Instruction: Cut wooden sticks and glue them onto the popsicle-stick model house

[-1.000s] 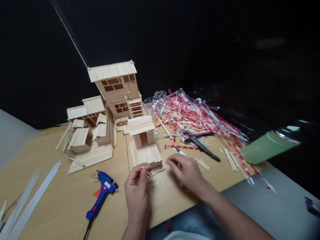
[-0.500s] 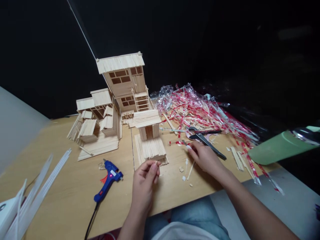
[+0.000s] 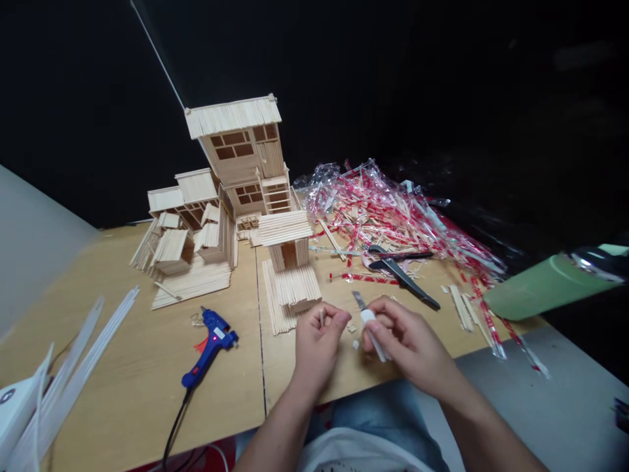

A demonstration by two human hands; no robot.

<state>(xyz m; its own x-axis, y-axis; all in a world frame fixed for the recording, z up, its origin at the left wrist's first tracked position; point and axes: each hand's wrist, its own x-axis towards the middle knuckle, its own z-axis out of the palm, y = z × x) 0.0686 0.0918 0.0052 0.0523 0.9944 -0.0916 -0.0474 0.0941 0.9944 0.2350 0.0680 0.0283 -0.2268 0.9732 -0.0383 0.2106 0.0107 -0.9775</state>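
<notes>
My left hand (image 3: pixel 315 344) is closed, pinching a short piece of wooden stick (image 3: pixel 322 317) whose end shows between the fingers. To its right, my right hand (image 3: pixel 410 344) grips a small utility knife (image 3: pixel 368 318) with a white handle, its blade out and pointing up and away from me. The hands are close but apart, above the front of the table. Just beyond my left hand stands a small house model (image 3: pixel 289 262) built from wooden sticks. Tiny wood scraps (image 3: pixel 352 327) lie between the hands.
A blue glue gun (image 3: pixel 211 344) lies at left, with clear glue sticks (image 3: pixel 105 347) farther left. Larger stick houses (image 3: pixel 240 147) stand behind. Scissors (image 3: pixel 403 275), a heap of red-and-clear wrappers (image 3: pixel 383 203) with sticks, and a green bottle (image 3: pixel 550 288) are at right.
My right hand has picked the utility knife up from the table and brought it back toward me. My left hand has moved right, nearer the knife, keeping its pinch.
</notes>
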